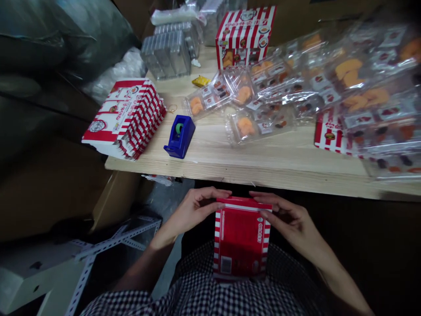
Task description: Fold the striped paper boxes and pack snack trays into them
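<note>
A red box with striped white edges rests against my lap, its barcode side facing up at me. My left hand pinches the box's far left corner between thumb and fingers. At the far right corner, my right hand grips the same edge, thumb on the near face and fingers along the top. The box's far side is hidden from me. Beyond it, on the table, stands a blue tape dispenser with a green-cored roll.
A stack of flat striped cartons sits at the table's left. Clear plastic trays and an assembled striped box stand at the back. Transparent packs with orange pieces pile on the right. A small yellow packet lies between.
</note>
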The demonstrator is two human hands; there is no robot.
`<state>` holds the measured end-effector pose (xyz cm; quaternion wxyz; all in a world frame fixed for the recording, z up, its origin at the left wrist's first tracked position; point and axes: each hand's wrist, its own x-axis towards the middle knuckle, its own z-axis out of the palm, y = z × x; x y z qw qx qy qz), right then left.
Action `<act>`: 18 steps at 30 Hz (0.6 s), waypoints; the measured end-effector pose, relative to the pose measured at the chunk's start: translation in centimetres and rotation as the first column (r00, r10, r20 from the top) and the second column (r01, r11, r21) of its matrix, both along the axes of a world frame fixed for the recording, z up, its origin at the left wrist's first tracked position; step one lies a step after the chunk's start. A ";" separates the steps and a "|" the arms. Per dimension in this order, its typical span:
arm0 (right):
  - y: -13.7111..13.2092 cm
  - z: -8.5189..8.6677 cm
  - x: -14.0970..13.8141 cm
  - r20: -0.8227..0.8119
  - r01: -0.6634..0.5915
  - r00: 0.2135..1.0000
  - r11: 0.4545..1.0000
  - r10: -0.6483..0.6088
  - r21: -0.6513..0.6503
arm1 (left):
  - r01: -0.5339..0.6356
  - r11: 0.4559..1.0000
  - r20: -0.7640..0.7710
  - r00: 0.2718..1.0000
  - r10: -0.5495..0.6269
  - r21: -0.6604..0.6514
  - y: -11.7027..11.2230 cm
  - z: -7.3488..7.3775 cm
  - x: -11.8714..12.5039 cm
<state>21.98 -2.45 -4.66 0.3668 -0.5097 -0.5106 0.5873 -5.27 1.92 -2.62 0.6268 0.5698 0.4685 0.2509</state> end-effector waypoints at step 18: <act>-0.9 0.8 -0.5 0.119 0.208 0.956 0.904 -0.270 0.373 | -0.344 0.552 -0.156 0.728 0.668 0.759 4.4 -2.3 -2.7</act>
